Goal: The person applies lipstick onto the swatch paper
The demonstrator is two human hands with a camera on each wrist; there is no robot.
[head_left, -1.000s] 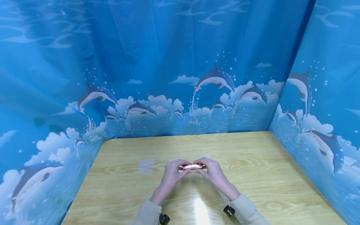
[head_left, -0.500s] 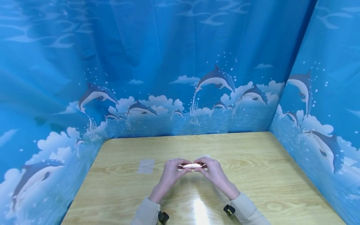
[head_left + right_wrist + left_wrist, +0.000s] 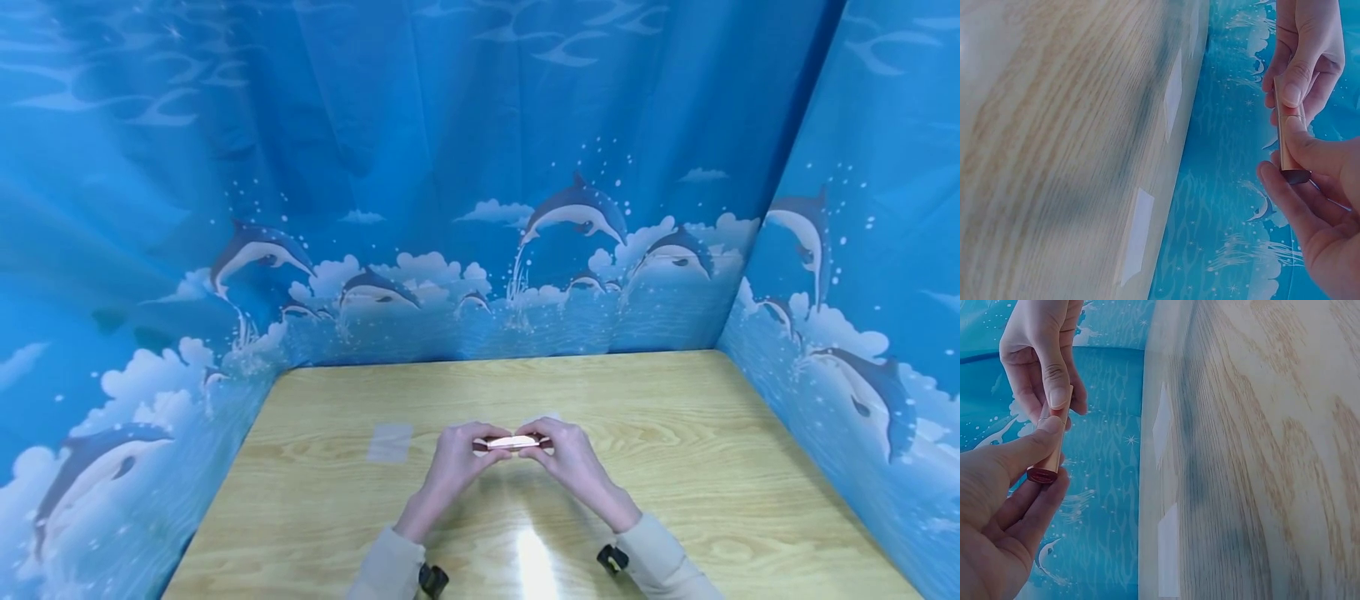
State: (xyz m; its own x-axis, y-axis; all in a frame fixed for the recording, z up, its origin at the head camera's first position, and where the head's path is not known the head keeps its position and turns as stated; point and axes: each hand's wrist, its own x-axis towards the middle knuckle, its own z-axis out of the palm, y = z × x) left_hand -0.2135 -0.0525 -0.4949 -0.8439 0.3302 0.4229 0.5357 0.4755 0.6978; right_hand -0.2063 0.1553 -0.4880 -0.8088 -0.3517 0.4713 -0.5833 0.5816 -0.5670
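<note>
A slim rose-gold lipstick tube (image 3: 513, 442) lies level between both hands over the middle of the table. My left hand (image 3: 457, 454) pinches one end between thumb and fingers. At the other end, my right hand (image 3: 566, 450) grips it the same way, and the thumbs nearly meet at the middle. In the left wrist view the tube's dark red end face (image 3: 1042, 475) shows beside the left fingers. A thin seam crosses the tube (image 3: 1284, 147) near the thumbs in the right wrist view. The fingers hide part of its surface.
The wood-grain table (image 3: 315, 517) carries pale tape patches (image 3: 390, 443), one left of the hands and another partly behind them. A blue dolphin-print curtain (image 3: 420, 167) encloses the table's back and sides. Dark devices (image 3: 433, 581) sit by both cuffs.
The left hand has shifted very slightly up and left, covering a tape patch that showed behind it. Both hands keep the same hold on the lipstick tube.
</note>
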